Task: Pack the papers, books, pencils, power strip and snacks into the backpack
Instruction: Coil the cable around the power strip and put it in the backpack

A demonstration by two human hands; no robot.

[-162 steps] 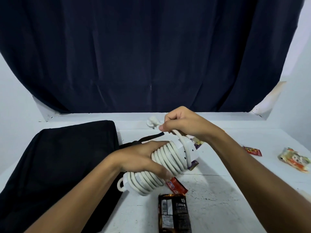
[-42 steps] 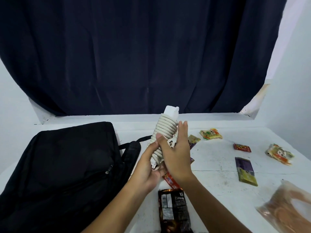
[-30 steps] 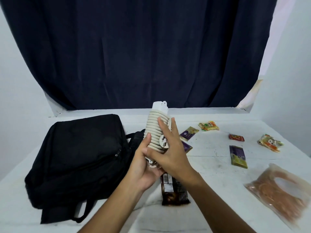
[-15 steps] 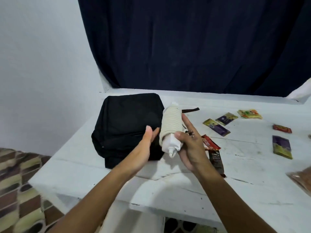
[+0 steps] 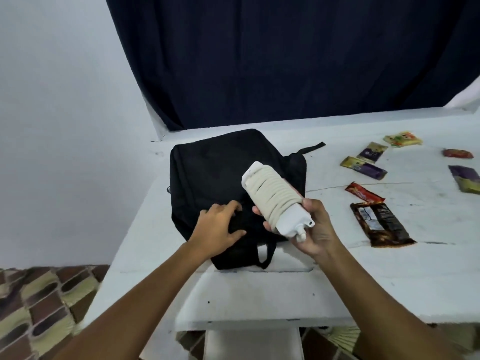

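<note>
Gripping the cord-wrapped power strip [image 5: 272, 197], right hand [image 5: 311, 229]; left hand [image 5: 220, 224] rests on backpack [image 5: 207, 165], fingers relaxed

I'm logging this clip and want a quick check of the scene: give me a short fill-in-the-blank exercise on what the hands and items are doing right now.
1. The power strip, with its cord wound around it, is held in the ____ hand.
2. The left hand rests on the black ____.
3. The snack packets lie on the white table to the ____ of the backpack.
4. The colour of the curtain behind the table is dark ____.

Missing words: right; backpack; right; blue
</note>
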